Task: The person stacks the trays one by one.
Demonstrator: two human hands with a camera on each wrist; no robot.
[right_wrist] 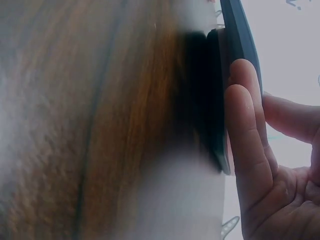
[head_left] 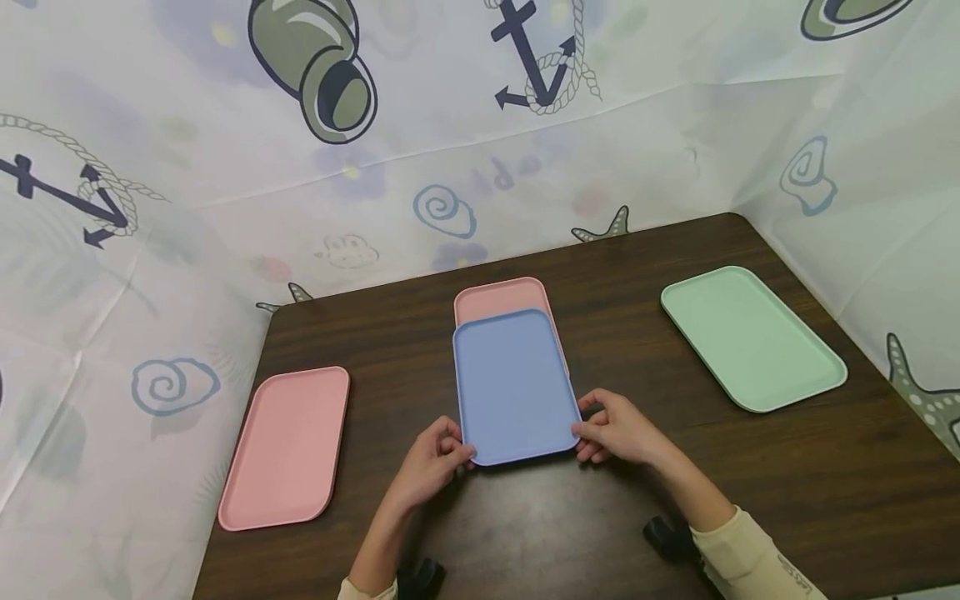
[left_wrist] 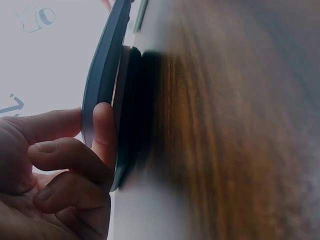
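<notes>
A blue rectangular tray (head_left: 517,387) with a raised rim is held at its two near corners. My left hand (head_left: 431,462) pinches the near left corner, thumb on top and a fingertip underneath. At the near right corner my right hand (head_left: 615,429) grips the rim between thumb and fingers. A pink tray (head_left: 501,300) lies under the blue one, its far end showing beyond it. In the left wrist view, the blue tray (left_wrist: 102,65) is tilted apart from the tray beneath at the held end. The right wrist view shows two fingers under the blue tray (right_wrist: 242,37).
A second pink tray (head_left: 288,450) lies at the left of the dark wooden table (head_left: 585,533). To the right is a light green tray (head_left: 753,337). Patterned white cloth (head_left: 420,125) hangs behind and beside the table.
</notes>
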